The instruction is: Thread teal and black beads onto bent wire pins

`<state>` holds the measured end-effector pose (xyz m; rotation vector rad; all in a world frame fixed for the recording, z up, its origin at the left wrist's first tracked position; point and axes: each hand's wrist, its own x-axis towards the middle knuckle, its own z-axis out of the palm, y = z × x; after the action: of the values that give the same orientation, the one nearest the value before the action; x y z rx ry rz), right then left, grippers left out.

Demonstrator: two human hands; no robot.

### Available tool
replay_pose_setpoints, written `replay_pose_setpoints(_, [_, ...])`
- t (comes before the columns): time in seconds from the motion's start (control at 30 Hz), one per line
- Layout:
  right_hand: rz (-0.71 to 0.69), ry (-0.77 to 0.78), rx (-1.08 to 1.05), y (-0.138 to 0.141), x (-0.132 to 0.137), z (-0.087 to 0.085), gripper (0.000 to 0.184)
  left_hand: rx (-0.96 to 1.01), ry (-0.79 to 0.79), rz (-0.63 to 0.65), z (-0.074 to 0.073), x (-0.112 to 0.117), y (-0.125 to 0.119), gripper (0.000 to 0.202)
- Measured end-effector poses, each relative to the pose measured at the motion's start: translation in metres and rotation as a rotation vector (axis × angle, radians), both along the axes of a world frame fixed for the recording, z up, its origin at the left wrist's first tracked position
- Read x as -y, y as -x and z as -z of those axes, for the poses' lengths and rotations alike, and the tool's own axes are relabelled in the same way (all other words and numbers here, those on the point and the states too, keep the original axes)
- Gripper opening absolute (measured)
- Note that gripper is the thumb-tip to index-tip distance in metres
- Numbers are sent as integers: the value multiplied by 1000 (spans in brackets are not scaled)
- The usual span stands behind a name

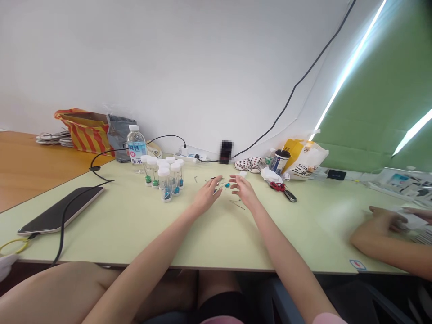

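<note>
My left hand (206, 195) and my right hand (243, 190) meet over the pale green table (135, 225), fingertips a few centimetres apart. The left hand's fingers are drawn together around something thin that I cannot make out. The right hand's fingers are stretched out towards the left hand. A small blue bead (227, 185) lies or hangs between the two hands. A thin pin-like piece (238, 205) rests on the table just below my right hand. Several clear vials with white caps (165, 180), holding green and blue bits, stand to the left of my left hand.
A water bottle (136, 148), striped bag (86, 131) and power strip (189, 157) line the back. A dark phone (60, 210) with a cable lies at left. Red-handled scissors (281, 189), a cup (280, 160) and a yellow bag (303, 157) sit right. Another person's hands (388, 222) work at far right.
</note>
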<state>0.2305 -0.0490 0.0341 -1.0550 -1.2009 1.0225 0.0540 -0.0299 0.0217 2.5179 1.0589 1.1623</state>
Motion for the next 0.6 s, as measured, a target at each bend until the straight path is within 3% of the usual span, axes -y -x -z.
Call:
replay_pose_setpoints(0.1, [158, -19, 380, -32, -5, 1, 23, 89, 7, -32, 4, -8, 4, 47])
replay_pose_setpoints(0.23, [268, 79, 863, -63, -8, 8, 7, 206, 9, -76, 8, -14, 9, 42])
replay_pose_setpoints(0.33, [371, 123, 971, -71, -11, 15, 9, 252, 25, -87, 8, -15, 11, 39])
replay_pose_setpoints(0.6, [391, 226, 1160, -56, -25, 32, 11, 359, 185, -25, 7, -17, 8, 43])
